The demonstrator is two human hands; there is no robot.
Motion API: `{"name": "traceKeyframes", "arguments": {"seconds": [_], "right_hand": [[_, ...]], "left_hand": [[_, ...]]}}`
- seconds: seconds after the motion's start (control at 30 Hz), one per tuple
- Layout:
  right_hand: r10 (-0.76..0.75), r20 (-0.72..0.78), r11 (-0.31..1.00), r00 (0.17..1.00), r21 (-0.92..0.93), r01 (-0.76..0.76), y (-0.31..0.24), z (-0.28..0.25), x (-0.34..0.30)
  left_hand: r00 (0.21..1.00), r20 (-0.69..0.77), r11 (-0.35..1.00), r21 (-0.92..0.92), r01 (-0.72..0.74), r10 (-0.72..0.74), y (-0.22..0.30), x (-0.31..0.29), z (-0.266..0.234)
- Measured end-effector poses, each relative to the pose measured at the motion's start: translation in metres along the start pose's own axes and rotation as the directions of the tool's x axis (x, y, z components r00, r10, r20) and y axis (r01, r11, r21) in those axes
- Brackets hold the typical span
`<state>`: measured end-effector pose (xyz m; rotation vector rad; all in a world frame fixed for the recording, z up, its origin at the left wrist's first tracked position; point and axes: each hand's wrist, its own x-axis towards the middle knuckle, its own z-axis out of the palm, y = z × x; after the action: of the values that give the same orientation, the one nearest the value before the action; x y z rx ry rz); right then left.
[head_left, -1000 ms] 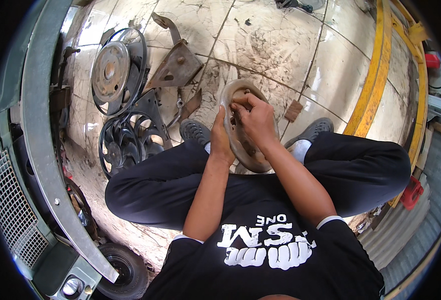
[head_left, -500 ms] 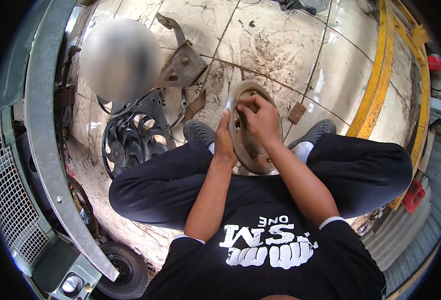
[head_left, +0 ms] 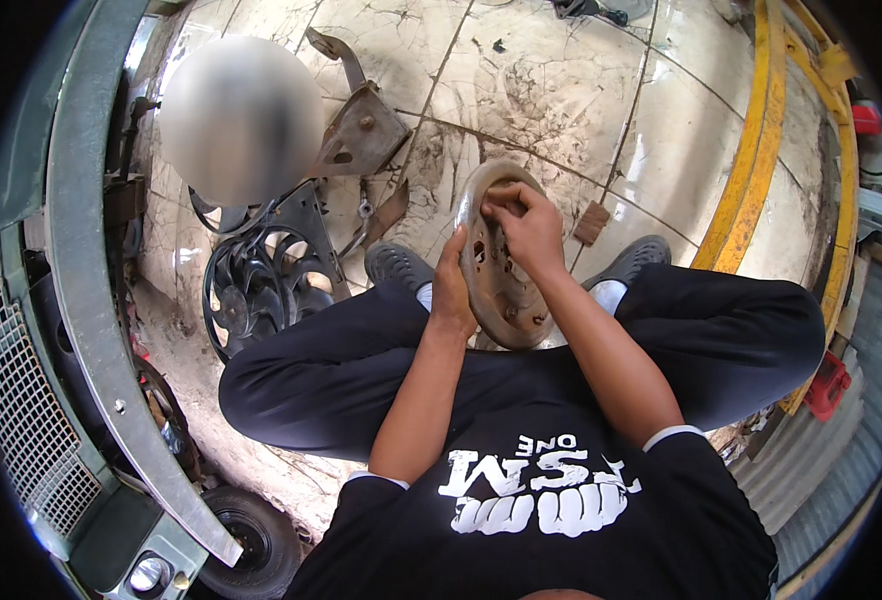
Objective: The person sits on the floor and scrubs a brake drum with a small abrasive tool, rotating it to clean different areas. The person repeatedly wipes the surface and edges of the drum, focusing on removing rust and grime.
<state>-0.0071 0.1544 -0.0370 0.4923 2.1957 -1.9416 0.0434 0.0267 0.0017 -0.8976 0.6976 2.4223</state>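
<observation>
I sit on a tiled floor with a round rusty metal disc point(head_left: 501, 290) standing on edge between my knees. My left hand point(head_left: 452, 290) grips the disc's left rim and steadies it. My right hand point(head_left: 526, 228) rests on the disc's upper face, fingers curled on something small near the top edge that I cannot make out. Several holes show in the disc's face below my fingers.
A black radiator fan point(head_left: 261, 280) lies on the floor to my left, a rusty metal bracket point(head_left: 356, 130) beyond it. A green vehicle's front bumper point(head_left: 91, 300) and grille point(head_left: 21, 420) curve along the left. Yellow steel beams point(head_left: 751, 150) run at the right. A blurred round patch covers the upper left.
The view has shifted slightly; my right hand's fingers moved a little toward the disc's top edge. The left hand keeps its grip on the rim.
</observation>
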Motion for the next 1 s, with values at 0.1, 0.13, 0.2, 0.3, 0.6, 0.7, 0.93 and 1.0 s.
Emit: {"name": "traceKeyframes", "arguments": {"seconds": [0.1, 0.13, 0.2, 0.3, 0.6, 0.7, 0.93, 1.0], "right_hand": [[0.013, 0.012, 0.997, 1.0, -0.08, -0.012, -0.014, 0.001, -0.009], [-0.008, 0.035, 0.997, 0.999, -0.07, 0.011, -0.017, 0.003, -0.023], [-0.008, 0.068, 0.979, 0.998, -0.201, 0.021, -0.024, 0.0, -0.026], [0.042, 0.011, 0.998, 0.999, -0.049, -0.041, -0.007, -0.003, 0.011], [0.036, -0.001, 0.999, 0.999, -0.03, -0.036, -0.018, -0.005, 0.0], [-0.092, 0.044, 0.983, 0.995, -0.158, 0.098, -0.011, -0.002, -0.025], [-0.092, 0.085, 0.971, 0.992, -0.213, 0.108, -0.041, -0.007, -0.033], [0.021, 0.109, 0.995, 0.994, 0.099, -0.031, -0.023, 0.0, -0.032]], "left_hand": [[0.999, -0.019, 0.998, 0.046, -0.037, 0.038, 0.002, -0.002, 0.003], [0.999, -0.031, 1.0, 0.002, -0.027, 0.027, 0.0, -0.001, -0.001], [0.999, -0.033, 0.999, -0.029, -0.025, 0.024, 0.0, 0.001, -0.009], [0.999, -0.01, 0.999, 0.024, -0.04, 0.04, 0.0, -0.001, 0.003], [0.999, -0.022, 0.998, 0.042, -0.047, 0.048, -0.001, 0.002, -0.001], [1.0, -0.019, 1.0, -0.01, 0.003, -0.003, 0.002, 0.004, -0.012], [0.99, -0.071, 0.992, 0.027, -0.12, 0.122, -0.004, 0.001, -0.012], [0.995, -0.058, 0.996, 0.022, -0.081, 0.082, 0.002, -0.003, 0.004]]}}
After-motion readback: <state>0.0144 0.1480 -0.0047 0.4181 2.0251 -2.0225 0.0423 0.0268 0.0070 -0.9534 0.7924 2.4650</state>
